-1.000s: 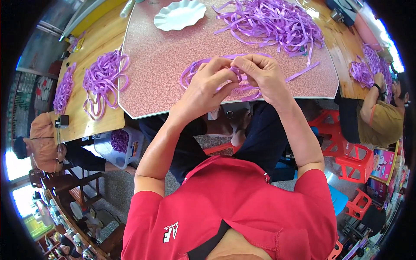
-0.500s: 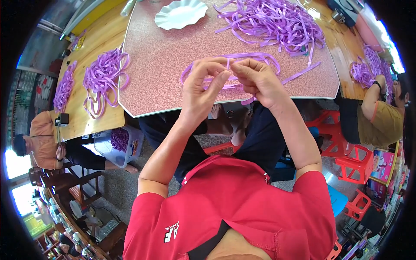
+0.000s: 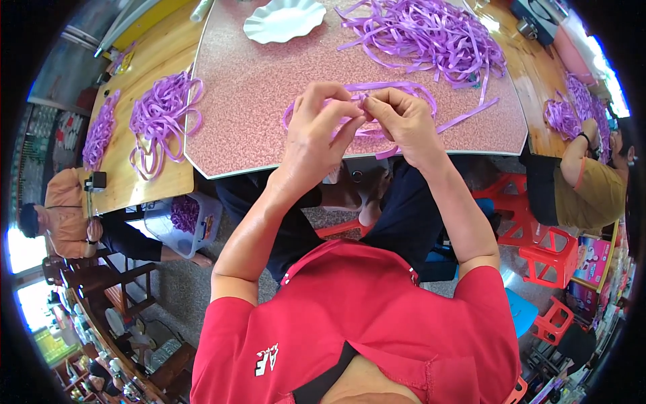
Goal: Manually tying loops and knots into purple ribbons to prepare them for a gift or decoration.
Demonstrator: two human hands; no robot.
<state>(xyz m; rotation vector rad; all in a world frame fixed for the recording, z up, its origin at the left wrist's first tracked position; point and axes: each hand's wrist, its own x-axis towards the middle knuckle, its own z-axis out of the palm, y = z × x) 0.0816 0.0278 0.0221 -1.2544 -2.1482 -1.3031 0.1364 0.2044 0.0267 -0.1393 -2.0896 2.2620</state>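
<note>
Above the near part of the pink speckled table [image 3: 249, 87], both my hands work at a narrow purple ribbon [image 3: 420, 91]. My right hand [image 3: 409, 126] pinches a short piece of it between thumb and index finger. Close against it, my left hand [image 3: 317, 131] is curled, its thumb and index tips meeting at the same piece; its other fingers partly cover the spot. The rest of the ribbon lies in a long loop on the table behind my hands, with one tail running off to the right.
A large heap of purple ribbon [image 3: 431, 37] lies at the far right, a white scalloped plate [image 3: 284, 20] at the far left. More ribbon [image 3: 161, 111] hangs over the wooden table [image 3: 124, 182]. People sit at either side. Red stools [image 3: 548, 256] stand at right.
My left hand has rolled over, showing more of its back, and its fingertips have come nearer the right hand's. The upright bit of ribbon between them is now mostly covered.
</note>
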